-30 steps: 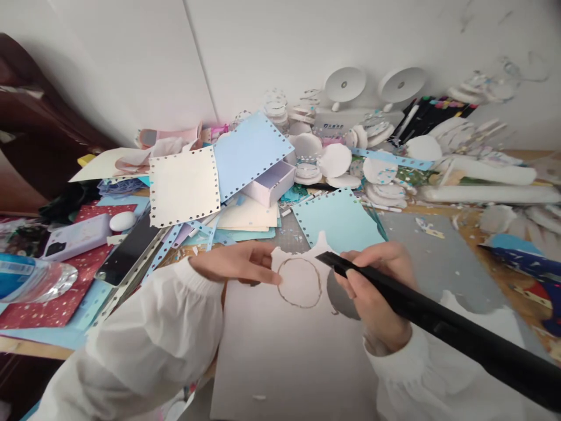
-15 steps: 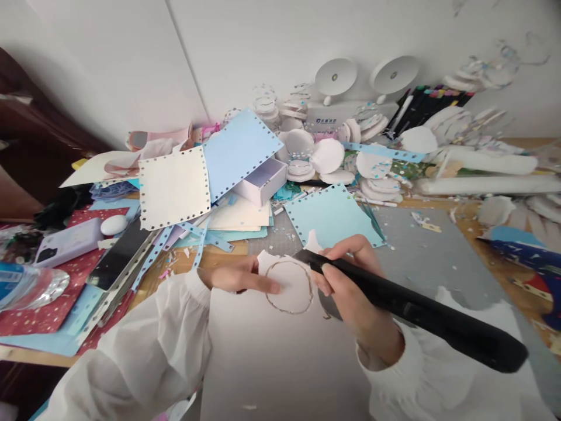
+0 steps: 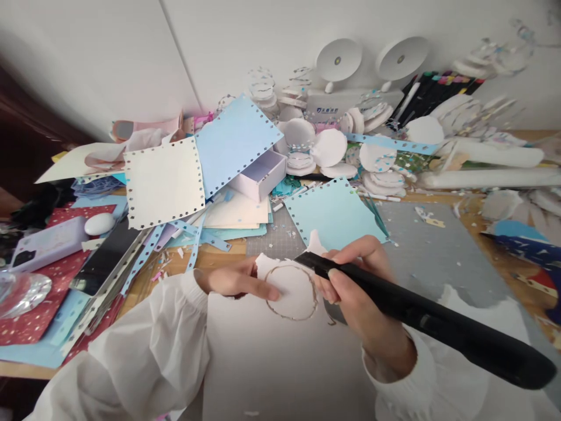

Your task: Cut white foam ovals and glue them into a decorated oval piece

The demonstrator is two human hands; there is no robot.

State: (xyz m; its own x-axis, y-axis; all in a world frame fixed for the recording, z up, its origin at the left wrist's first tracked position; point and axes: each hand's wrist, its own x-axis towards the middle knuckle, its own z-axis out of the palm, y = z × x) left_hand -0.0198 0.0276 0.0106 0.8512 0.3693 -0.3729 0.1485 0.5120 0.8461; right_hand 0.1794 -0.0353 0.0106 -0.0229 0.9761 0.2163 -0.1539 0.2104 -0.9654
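A thick white sheet (image 3: 280,362), ragged along its top edge, is held up in front of me. A brownish circle outline (image 3: 291,318) is marked or cut into it; I cannot tell which. My left hand (image 3: 236,280) pinches the sheet's upper left, thumb on its face beside the circle and fingers hidden behind. In my right hand (image 3: 350,286) is a long black utility knife (image 3: 421,321), gripped like a pen. Its dark pointed tip is at the sheet's top edge, just above the circle. A small curled brown strip hangs near the circle's lower right.
Behind lie a mint paper (image 3: 335,213), a cream paper (image 3: 164,184), a blue paper (image 3: 239,140) and a lilac box (image 3: 263,178). Several white discs (image 3: 328,149) crowd the wall. Phones (image 3: 107,257) sit left. A grey cutting mat (image 3: 425,251) bears scraps at right.
The view has shifted slightly. Both hands keep their holds, and the knife tip stays at about the same spot on the sheet's top edge.
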